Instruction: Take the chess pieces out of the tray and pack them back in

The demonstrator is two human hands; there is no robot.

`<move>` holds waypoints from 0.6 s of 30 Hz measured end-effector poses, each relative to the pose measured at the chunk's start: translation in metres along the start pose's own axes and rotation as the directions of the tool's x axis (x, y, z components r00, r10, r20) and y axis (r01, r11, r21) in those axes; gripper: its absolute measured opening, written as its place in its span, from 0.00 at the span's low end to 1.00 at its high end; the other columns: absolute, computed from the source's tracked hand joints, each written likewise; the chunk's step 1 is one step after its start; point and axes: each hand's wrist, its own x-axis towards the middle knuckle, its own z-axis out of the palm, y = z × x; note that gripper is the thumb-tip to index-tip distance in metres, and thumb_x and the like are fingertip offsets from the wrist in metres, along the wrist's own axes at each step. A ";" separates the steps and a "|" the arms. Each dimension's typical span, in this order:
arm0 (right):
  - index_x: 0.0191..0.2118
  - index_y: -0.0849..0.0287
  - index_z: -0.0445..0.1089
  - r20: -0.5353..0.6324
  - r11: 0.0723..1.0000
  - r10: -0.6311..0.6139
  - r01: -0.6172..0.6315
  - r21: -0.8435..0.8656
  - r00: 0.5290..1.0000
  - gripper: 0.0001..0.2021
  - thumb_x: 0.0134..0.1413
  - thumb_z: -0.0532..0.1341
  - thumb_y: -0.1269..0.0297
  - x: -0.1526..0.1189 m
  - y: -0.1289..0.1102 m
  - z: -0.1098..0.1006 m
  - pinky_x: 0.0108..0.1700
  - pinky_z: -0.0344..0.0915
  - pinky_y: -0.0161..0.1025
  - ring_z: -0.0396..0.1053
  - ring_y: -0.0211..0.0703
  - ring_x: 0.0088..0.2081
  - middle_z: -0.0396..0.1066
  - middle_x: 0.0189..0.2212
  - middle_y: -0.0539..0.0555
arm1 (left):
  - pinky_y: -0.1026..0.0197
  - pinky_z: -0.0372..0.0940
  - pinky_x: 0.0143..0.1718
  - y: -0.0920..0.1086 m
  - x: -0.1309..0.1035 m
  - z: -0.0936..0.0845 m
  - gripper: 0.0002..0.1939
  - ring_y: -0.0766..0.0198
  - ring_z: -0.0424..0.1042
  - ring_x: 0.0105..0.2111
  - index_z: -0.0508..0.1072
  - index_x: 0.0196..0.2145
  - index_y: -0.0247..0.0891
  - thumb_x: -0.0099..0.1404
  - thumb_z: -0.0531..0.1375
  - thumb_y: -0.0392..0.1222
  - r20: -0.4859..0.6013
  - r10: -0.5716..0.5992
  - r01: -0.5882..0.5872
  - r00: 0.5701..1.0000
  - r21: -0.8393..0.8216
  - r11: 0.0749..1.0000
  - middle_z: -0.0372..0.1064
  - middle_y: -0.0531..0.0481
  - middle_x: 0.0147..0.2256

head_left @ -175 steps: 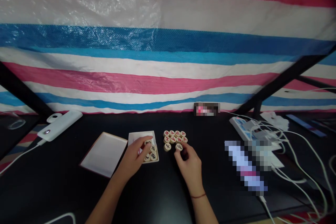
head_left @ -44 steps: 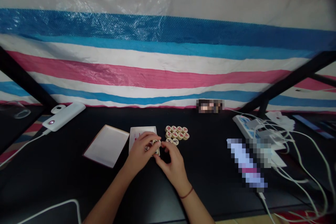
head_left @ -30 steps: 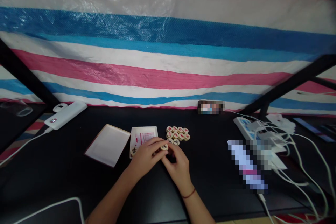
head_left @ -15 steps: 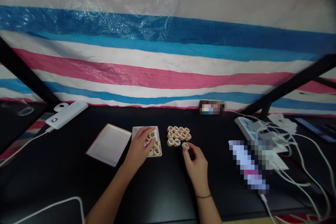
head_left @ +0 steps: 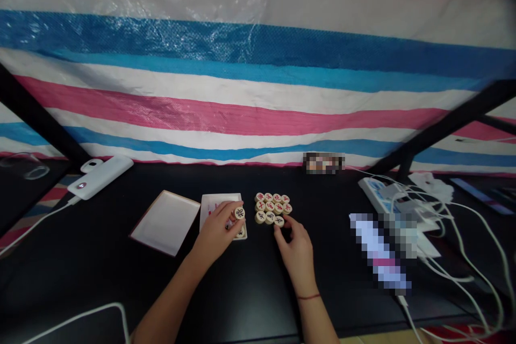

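Note:
Over the white box (head_left: pixel 221 197), my left hand (head_left: pixel 215 230) is closed on a round xiangqi piece (head_left: pixel 239 213) with a black character. Other pieces lie in the box, partly hidden by that hand. To the right, several xiangqi pieces (head_left: pixel 270 206) stand in rows on the black table (head_left: pixel 242 290); the upper two rows bear red characters, the nearest row black ones. My right hand (head_left: pixel 296 247) has thumb and forefinger around the rightmost black-character piece (head_left: pixel 279 221) of the nearest row, which sits against its neighbour.
An open box lid (head_left: pixel 166 223) lies left of the box. A white power bank (head_left: pixel 100 176) with a cable is at the back left. On the right are a blurred phone (head_left: pixel 379 252), a power strip (head_left: pixel 377 193) and tangled white cables. A striped sheet (head_left: pixel 258 113) hangs behind the table.
My right hand has moved its piece up and left to the end of the nearest row. My left hand has shifted slightly right and toward me with its piece.

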 end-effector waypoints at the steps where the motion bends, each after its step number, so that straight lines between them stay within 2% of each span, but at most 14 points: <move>1: 0.45 0.63 0.70 -0.002 1.000 0.004 -0.004 0.005 1.000 0.19 0.58 0.54 0.52 0.000 0.000 0.000 0.39 0.64 0.45 0.67 0.49 0.35 0.71 0.34 0.59 | 0.58 0.67 0.45 0.001 0.000 0.001 0.15 0.63 0.71 0.37 0.69 0.48 0.42 0.64 0.58 0.36 0.005 -0.001 0.001 1.000 0.000 1.000 0.70 0.49 0.43; 4: 0.45 0.62 0.70 -0.013 0.999 0.004 -0.003 0.034 1.000 0.18 0.58 0.54 0.53 0.002 -0.005 -0.003 0.38 0.65 0.44 0.67 0.47 0.35 0.71 0.38 0.60 | 0.58 0.67 0.47 0.003 -0.001 0.002 0.12 0.62 0.71 0.39 0.70 0.46 0.42 0.63 0.58 0.36 0.029 0.004 -0.004 1.000 0.006 1.000 0.70 0.49 0.43; 6: 0.45 0.62 0.70 -0.060 0.997 0.012 -0.008 0.070 0.998 0.18 0.59 0.55 0.54 0.002 -0.011 -0.007 0.37 0.66 0.43 0.67 0.46 0.34 0.70 0.39 0.60 | 0.57 0.66 0.48 0.004 -0.001 0.004 0.11 0.61 0.71 0.42 0.70 0.45 0.42 0.63 0.59 0.36 0.058 0.008 -0.009 0.998 0.014 1.000 0.70 0.49 0.45; 9: 0.43 0.60 0.70 -0.119 0.984 -0.020 0.040 0.172 0.993 0.13 0.59 0.56 0.58 -0.001 -0.027 -0.013 0.35 0.66 0.41 0.67 0.44 0.33 0.70 0.35 0.57 | 0.58 0.67 0.46 0.008 -0.004 0.008 0.11 0.61 0.71 0.41 0.71 0.45 0.43 0.63 0.60 0.36 0.109 0.043 -0.045 0.993 0.017 0.999 0.70 0.50 0.44; 11: 0.42 0.59 0.70 -0.054 0.953 -0.121 0.131 0.273 0.991 0.10 0.58 0.57 0.60 -0.004 -0.039 -0.015 0.34 0.67 0.39 0.69 0.42 0.33 0.71 0.33 0.55 | 0.58 0.67 0.45 0.012 -0.006 0.011 0.12 0.61 0.72 0.40 0.71 0.45 0.43 0.63 0.60 0.36 0.135 0.075 -0.082 0.988 0.045 0.996 0.70 0.50 0.42; 14: 0.42 0.57 0.71 0.099 0.886 -0.291 0.229 0.404 0.952 0.09 0.55 0.60 0.62 -0.009 -0.054 -0.015 0.31 0.68 0.36 0.69 0.40 0.30 0.72 0.32 0.53 | 0.58 0.67 0.43 0.015 -0.010 0.017 0.19 0.59 0.71 0.41 0.67 0.53 0.45 0.64 0.59 0.37 0.183 0.070 -0.094 0.981 0.127 0.987 0.69 0.50 0.41; 16: 0.40 0.57 0.71 0.135 0.863 -0.335 0.246 0.442 0.932 0.07 0.55 0.61 0.64 -0.011 -0.060 -0.013 0.30 0.67 0.35 0.69 0.39 0.29 0.72 0.32 0.52 | 0.56 0.67 0.42 0.016 -0.012 0.019 0.25 0.58 0.71 0.41 0.62 0.58 0.47 0.65 0.58 0.37 0.211 0.067 -0.104 0.975 0.171 0.980 0.69 0.49 0.41; 18: 0.40 0.57 0.71 0.129 0.859 -0.332 0.243 0.450 0.935 0.06 0.55 0.62 0.65 -0.012 -0.062 -0.012 0.31 0.67 0.35 0.68 0.38 0.29 0.72 0.32 0.53 | 0.56 0.67 0.43 0.015 -0.014 0.021 0.28 0.57 0.71 0.41 0.58 0.61 0.48 0.65 0.57 0.36 0.227 0.080 -0.129 0.971 0.209 0.969 0.68 0.49 0.42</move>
